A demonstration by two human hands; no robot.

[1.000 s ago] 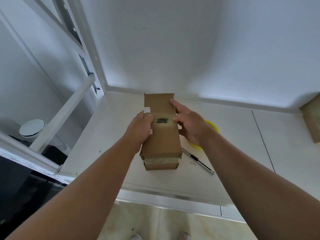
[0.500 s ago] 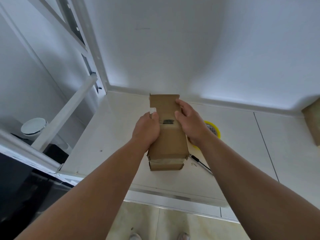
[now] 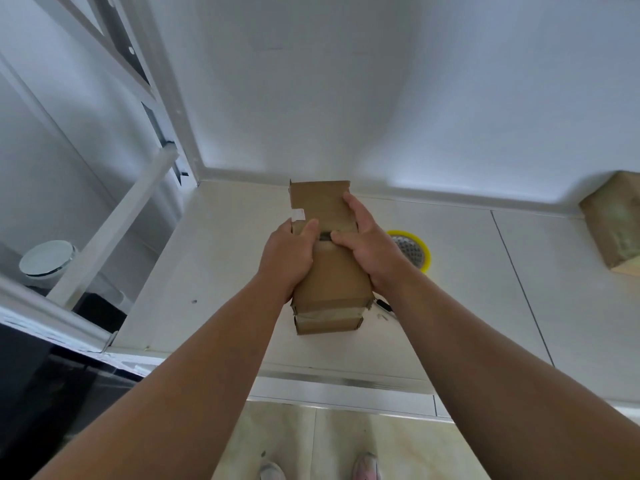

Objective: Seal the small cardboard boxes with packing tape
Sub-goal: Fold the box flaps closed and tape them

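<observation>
A small brown cardboard box (image 3: 332, 282) stands on the white counter (image 3: 221, 271), its top flap (image 3: 317, 199) raised toward the wall. My left hand (image 3: 289, 258) grips the box's left side, thumb lying over the top. On the right side, my right hand (image 3: 369, 249) grips it too, fingers reaching up the flap's edge and thumb pressing near a dark mark on top. A strip of tape runs across the box's near face (image 3: 329, 313). A yellow roll of packing tape (image 3: 414, 251) lies just right of my right hand, partly hidden by it.
A utility knife (image 3: 384, 306) peeks out beside the box's lower right corner. Another cardboard box (image 3: 616, 223) sits at the far right. The white wall rises behind the counter, a metal frame (image 3: 114, 216) stands at left, and the counter's front edge (image 3: 346, 379) runs below the box.
Both thumbs have slid closer together on top of the box. The flap stays raised. The view has shifted slightly.
</observation>
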